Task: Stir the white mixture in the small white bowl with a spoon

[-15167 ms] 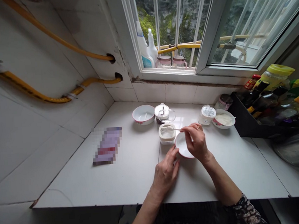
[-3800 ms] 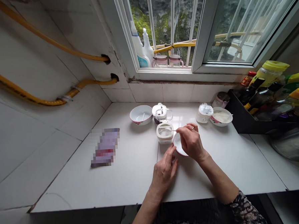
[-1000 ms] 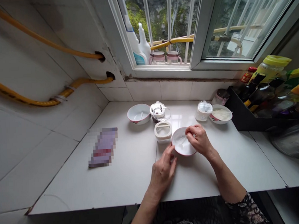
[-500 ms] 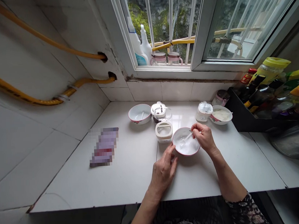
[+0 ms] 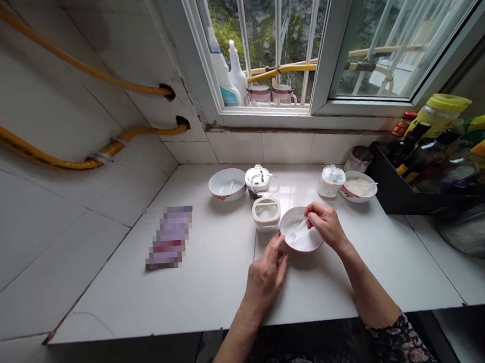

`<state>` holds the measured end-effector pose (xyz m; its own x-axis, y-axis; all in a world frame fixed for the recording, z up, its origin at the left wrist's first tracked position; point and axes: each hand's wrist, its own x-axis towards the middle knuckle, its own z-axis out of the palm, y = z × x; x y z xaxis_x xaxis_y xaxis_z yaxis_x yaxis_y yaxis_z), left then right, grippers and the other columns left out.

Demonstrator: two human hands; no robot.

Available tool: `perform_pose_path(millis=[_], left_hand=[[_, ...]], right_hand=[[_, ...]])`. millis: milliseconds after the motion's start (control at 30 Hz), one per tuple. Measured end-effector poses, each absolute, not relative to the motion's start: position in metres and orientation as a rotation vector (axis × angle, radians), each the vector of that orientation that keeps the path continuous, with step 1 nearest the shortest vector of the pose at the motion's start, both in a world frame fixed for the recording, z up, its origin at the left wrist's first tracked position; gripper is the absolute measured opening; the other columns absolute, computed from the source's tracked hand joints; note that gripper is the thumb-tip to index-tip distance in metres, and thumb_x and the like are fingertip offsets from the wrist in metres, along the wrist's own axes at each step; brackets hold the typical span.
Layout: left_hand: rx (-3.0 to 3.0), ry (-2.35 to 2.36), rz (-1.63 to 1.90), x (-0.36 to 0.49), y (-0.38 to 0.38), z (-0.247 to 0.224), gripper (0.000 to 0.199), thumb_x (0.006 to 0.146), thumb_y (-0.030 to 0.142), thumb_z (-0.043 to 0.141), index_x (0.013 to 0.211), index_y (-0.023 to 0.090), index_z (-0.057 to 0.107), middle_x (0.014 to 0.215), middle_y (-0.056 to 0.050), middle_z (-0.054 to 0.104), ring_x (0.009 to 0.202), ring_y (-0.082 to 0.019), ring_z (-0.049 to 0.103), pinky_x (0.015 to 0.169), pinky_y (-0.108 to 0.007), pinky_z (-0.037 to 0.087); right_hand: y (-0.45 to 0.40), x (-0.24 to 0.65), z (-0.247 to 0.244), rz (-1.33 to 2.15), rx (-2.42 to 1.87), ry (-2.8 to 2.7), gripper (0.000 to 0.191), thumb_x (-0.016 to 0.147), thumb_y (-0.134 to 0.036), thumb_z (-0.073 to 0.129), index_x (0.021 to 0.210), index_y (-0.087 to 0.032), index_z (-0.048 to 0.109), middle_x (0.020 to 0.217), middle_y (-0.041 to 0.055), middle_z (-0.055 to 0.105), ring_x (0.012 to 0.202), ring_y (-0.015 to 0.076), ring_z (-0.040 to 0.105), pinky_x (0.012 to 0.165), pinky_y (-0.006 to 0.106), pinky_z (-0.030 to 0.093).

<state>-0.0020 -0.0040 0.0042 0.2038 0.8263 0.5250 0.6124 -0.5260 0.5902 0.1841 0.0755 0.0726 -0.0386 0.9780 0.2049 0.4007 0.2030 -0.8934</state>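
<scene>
A white bowl with a pink rim (image 5: 310, 245) stands on the counter, with white powdery grains inside. The thumb and fingers of my right hand (image 5: 327, 227) are closed on the handle of a small white spoon (image 5: 300, 226), whose tip dips into the grains. My left hand (image 5: 266, 268) grips the near-left rim of the same bowl, fingers bent against its side. Right behind that hand stands a clear jar with a cream lid (image 5: 266, 211). Another jar (image 5: 257, 179) sits farther back with its clear lid flipped up.
A floral bowl (image 5: 227, 183) holding a white spoon is at the back left. At the right are a lidded jar (image 5: 331, 181), a bowl of pale contents (image 5: 359, 188) and a black bottle box (image 5: 385, 190). A blurred purple packet (image 5: 171, 238) lies left. The tiled wall and window bound the counter.
My right hand has shifted slightly left with the spoon, and the spoon tip has moved towards the left side of the bowl. My left hand stays at the rim.
</scene>
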Motion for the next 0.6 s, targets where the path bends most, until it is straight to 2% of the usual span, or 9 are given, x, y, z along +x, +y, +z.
perform_pose_path(millis=[100, 333, 600], left_hand=[[2.217, 1.361, 1.229, -0.002, -0.004, 0.004, 0.05, 0.093, 0.011, 0.05, 0.141, 0.025, 0.041, 0.139, -0.013, 0.06, 0.083, -0.016, 0.074, 0.077, -0.029, 0.062], [2.206, 1.356, 1.237, -0.001, -0.003, 0.004, 0.048, 0.094, 0.012, 0.05, 0.139, 0.024, 0.042, 0.138, -0.013, 0.06, 0.082, -0.015, 0.074, 0.077, -0.029, 0.062], [2.214, 1.354, 1.232, -0.001, -0.003, 0.004, 0.046, 0.093, 0.011, 0.049, 0.137, 0.023, 0.042, 0.138, -0.013, 0.06, 0.079, -0.013, 0.073, 0.076, -0.027, 0.061]], right_hand=[[0.077, 0.188, 0.074, 0.926, -1.344, -1.447, 0.013, 0.068, -0.026, 0.048, 0.064, -0.022, 0.06, 0.047, -0.0034, 0.056, 0.049, 0.0144, 0.052, 0.058, 0.028, 0.042], [0.082, 0.193, 0.073, 0.98, -1.335, -1.268, 0.012, 0.063, -0.027, 0.051, 0.061, -0.02, 0.06, 0.045, -0.0035, 0.055, 0.047, 0.0131, 0.049, 0.054, 0.027, 0.04], [0.088, 0.196, 0.074, 1.111, -1.255, -1.071, 0.01, 0.06, -0.028, 0.057, 0.061, -0.02, 0.061, 0.045, -0.0024, 0.057, 0.048, 0.0128, 0.05, 0.057, 0.028, 0.043]])
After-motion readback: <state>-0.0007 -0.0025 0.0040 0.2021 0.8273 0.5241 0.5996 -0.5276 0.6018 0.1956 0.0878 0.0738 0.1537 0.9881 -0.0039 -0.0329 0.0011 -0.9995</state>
